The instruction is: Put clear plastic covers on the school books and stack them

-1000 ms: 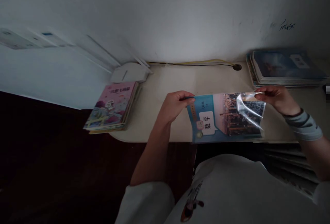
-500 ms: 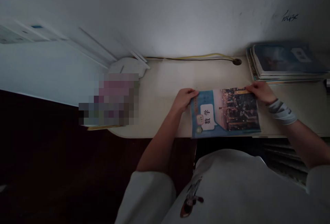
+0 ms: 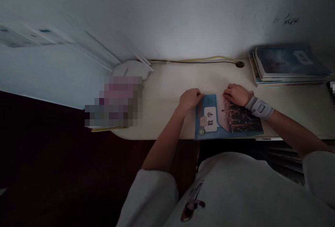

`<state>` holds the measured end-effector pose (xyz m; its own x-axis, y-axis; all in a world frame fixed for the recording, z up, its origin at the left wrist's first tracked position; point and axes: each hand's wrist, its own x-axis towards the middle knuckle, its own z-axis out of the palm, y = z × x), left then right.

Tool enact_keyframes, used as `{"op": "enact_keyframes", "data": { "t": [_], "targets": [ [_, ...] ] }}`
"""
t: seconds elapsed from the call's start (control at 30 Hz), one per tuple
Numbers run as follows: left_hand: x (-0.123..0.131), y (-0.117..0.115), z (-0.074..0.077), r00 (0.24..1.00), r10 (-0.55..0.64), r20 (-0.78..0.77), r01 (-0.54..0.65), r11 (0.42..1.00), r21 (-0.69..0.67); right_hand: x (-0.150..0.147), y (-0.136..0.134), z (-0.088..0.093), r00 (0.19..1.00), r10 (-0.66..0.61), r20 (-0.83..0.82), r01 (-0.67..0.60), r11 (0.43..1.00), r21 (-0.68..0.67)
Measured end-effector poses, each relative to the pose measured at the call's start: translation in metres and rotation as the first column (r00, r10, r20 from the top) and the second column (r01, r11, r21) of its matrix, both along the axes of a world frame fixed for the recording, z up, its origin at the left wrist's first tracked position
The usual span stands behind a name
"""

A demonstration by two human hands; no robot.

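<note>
A maths textbook [image 3: 209,120] with a blue, pink and dark cover lies sideways at the front edge of the desk. Its upper left corner is pinched between the thumb and fingers of my left hand [image 3: 190,99]. My right hand [image 3: 237,95], with a grey band round its wrist, has its fingers curled and closed over the middle of the book's far edge. That hand and wrist hide the book's upper right part.
To the right stands a stack of books [image 3: 290,61] against the wall. A pixelated pile [image 3: 117,98] sits at the desk's left end, before a white router-like device [image 3: 131,69]. A yellow cable [image 3: 206,59] runs along the wall into a hole [image 3: 240,64].
My right hand has slid left along the book's far edge, from the right corner to the middle. My left hand stays at the left corner, and the book has hardly moved.
</note>
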<state>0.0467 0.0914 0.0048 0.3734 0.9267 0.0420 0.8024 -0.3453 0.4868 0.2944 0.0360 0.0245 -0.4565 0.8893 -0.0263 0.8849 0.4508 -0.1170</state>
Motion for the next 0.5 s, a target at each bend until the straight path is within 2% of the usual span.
{"op": "enact_keyframes", "data": {
  "t": [0.2,0.27,0.33,0.43,0.5],
  "targets": [
    [0.015,-0.003,0.013,0.991,-0.107,-0.077,0.109,0.994,0.022,-0.002,0.026,-0.006,0.990,-0.046,-0.130,0.041,0.998,-0.043],
    [0.023,-0.005,0.018,0.995,-0.081,-0.062,0.082,0.996,0.017,-0.001,0.030,-0.009,0.992,-0.035,-0.118,0.025,0.996,-0.088],
    [0.028,-0.014,0.023,1.000,-0.009,0.009,0.008,0.998,0.070,-0.001,0.033,-0.014,0.994,-0.026,-0.107,0.013,0.993,-0.118],
    [0.022,-0.050,0.031,0.991,0.030,0.132,-0.050,0.987,0.153,-0.002,0.033,-0.019,0.993,-0.017,-0.118,0.008,0.997,-0.079],
    [0.012,-0.092,0.029,0.979,-0.010,0.202,-0.005,0.997,0.071,-0.003,0.030,-0.019,0.994,-0.033,-0.107,0.025,0.997,-0.068]
  ]
}}
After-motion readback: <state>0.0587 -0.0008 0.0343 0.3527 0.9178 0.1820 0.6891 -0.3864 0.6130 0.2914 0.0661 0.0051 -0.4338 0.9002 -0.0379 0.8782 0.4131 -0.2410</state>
